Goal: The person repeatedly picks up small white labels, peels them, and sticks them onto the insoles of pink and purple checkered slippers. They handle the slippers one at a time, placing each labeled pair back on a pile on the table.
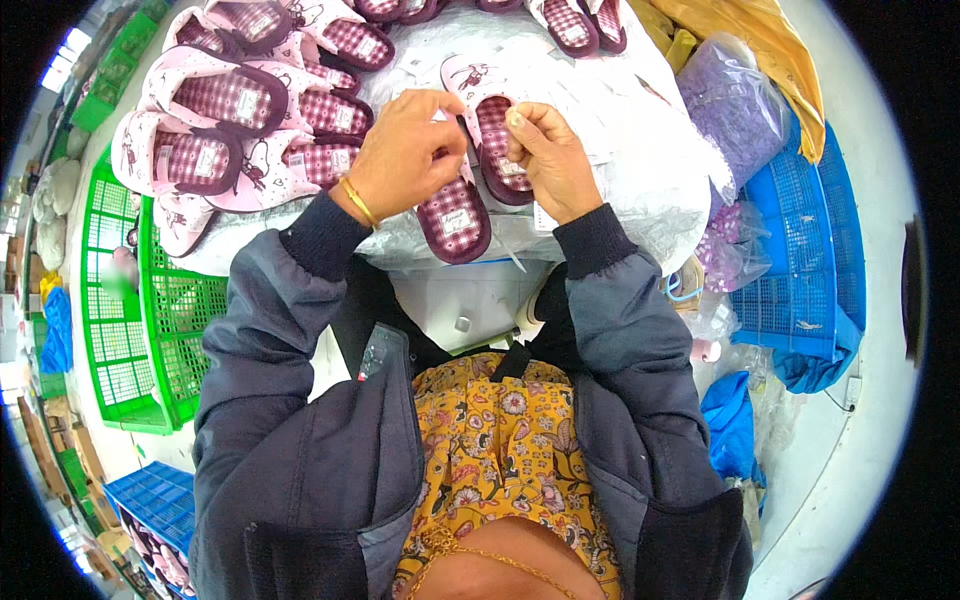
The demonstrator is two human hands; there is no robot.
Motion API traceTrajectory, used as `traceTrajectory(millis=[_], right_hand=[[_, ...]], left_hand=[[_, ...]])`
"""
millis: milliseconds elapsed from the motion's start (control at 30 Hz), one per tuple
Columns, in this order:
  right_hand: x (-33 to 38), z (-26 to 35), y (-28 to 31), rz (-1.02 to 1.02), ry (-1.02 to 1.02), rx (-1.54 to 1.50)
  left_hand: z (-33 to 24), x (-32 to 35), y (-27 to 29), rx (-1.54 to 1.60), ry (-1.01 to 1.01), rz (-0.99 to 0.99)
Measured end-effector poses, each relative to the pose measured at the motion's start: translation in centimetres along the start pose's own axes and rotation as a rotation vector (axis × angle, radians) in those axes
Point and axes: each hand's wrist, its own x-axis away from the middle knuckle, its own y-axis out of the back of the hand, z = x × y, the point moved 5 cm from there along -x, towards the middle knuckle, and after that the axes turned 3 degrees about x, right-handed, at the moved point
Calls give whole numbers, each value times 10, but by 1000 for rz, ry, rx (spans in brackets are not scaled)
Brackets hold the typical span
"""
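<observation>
Two pink slippers with maroon checked insoles lie at the table's near edge. The nearer slipper (456, 222) points its heel toward me, its upper mostly hidden under my left hand (412, 155). That hand's fingers are curled, with a sliver of something white by them; what they grip is hidden. Just right of it lies the other slipper (493, 125), a printed figure on its pink toe. Over its right side my right hand (553, 160) pinches thumb against finger on something too small to name. A white tag (543, 218) shows below that hand.
Pink slippers (205, 160) are piled at the left of the white-covered table (640, 160). Green crates (115, 300) stand on the left, blue crates (795, 260) on the right. A clear bag of purple items (735, 105) and yellow cloth (770, 40) lie at the right.
</observation>
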Motion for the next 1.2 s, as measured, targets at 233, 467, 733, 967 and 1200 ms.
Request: traceTrajectory(millis=[233, 467, 733, 967, 1200], right_hand=[[35, 6, -32, 154, 75, 731], [37, 0, -49, 36, 227, 1158], [33, -11, -50, -31, 280, 1296], [32, -11, -54, -61, 284, 1301], [30, -17, -56, -105, 292, 1297]], left_hand=[[24, 32, -28, -10, 61, -13], [28, 31, -36, 4, 100, -48], [29, 34, -36, -9, 96, -37], [29, 35, -38, -27, 89, -65], [36, 28, -44, -19, 101, -29]])
